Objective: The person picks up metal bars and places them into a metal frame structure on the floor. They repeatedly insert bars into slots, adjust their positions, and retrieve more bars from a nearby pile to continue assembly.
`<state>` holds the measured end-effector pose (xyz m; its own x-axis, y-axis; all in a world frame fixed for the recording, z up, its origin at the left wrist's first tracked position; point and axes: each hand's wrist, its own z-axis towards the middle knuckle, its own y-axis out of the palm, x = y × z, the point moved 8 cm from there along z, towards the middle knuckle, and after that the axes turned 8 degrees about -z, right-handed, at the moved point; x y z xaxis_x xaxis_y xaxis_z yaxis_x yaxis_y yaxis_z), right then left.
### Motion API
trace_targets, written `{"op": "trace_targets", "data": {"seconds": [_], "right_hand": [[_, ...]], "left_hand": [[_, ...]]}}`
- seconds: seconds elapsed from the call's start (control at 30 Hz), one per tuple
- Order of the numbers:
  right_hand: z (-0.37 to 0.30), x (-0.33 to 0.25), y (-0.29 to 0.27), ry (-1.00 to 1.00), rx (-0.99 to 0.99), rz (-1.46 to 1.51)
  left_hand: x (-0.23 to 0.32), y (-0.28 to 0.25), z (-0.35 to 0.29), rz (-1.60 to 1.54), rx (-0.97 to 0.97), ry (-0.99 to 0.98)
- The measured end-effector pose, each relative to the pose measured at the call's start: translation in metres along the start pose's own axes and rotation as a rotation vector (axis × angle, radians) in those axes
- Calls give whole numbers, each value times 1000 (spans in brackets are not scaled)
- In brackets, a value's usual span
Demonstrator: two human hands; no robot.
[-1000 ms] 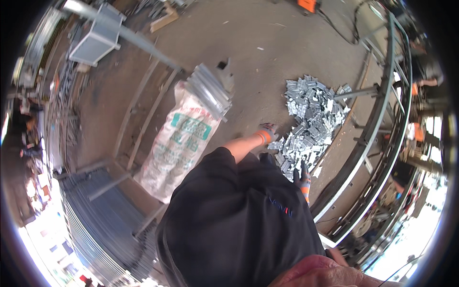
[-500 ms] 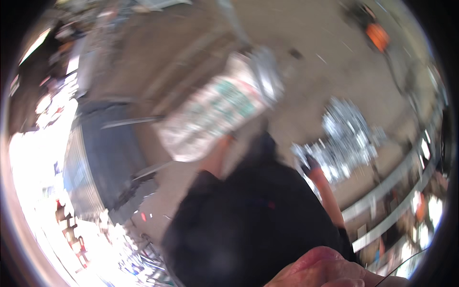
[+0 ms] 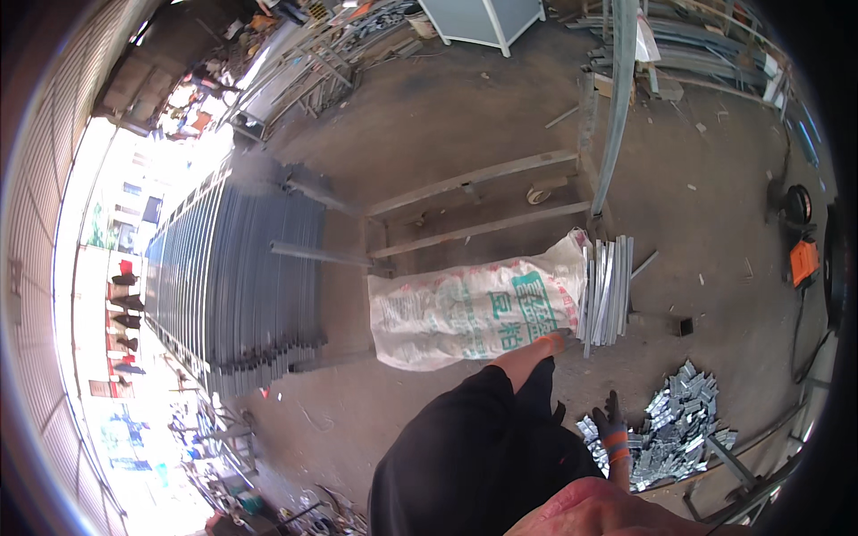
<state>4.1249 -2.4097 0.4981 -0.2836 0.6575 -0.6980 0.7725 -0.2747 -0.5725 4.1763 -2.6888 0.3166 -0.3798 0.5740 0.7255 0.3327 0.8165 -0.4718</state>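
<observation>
Fingers of your left hand (image 3: 556, 339) touch the sack (image 3: 474, 310), grip unclear, while your gloved right hand (image 3: 611, 420) spreads over metal brackets (image 3: 679, 424).

A dusty grey-brown concrete floor (image 3: 465, 116) is stretching across the scene, scattered with small scraps. On the left, a stack of long grey corrugated metal sheets (image 3: 241, 286) is lying flat, running from near to far. Bright daylight is pouring in from the open left side (image 3: 107, 268), washing out the view there. At the far middle, a low frame of rusty steel bars on a small white caster wheel (image 3: 487, 201) is sitting on the floor. Far right, a pile of long grey steel profiles (image 3: 697, 45) is resting by the edge. At the right, an orange box-shaped machine (image 3: 803, 262) is standing with dark cables trailing beside it.
</observation>
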Motion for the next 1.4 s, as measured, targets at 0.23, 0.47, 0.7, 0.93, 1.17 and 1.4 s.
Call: {"op": "trace_targets", "data": {"seconds": [0.23,0.47,0.7,0.93,1.17,1.4], "right_hand": [[241,16,17,9,31,-192],[398,69,6,330,294,-72],[443,99,30,585,243,-125],[460,139,33,589,206,-230],[456,140,62,488,22,73],[434,124,74,384,-73,2]], "left_hand": [[-10,-12,97,-160,166,212],[-30,-21,150,-1296,472,-234],[-38,-35,141,-767,729,-470],[-56,-33,149,-768,754,-609],[-108,-24,167,-1310,749,-474],[-101,-24,161,-815,724,-730]]}}
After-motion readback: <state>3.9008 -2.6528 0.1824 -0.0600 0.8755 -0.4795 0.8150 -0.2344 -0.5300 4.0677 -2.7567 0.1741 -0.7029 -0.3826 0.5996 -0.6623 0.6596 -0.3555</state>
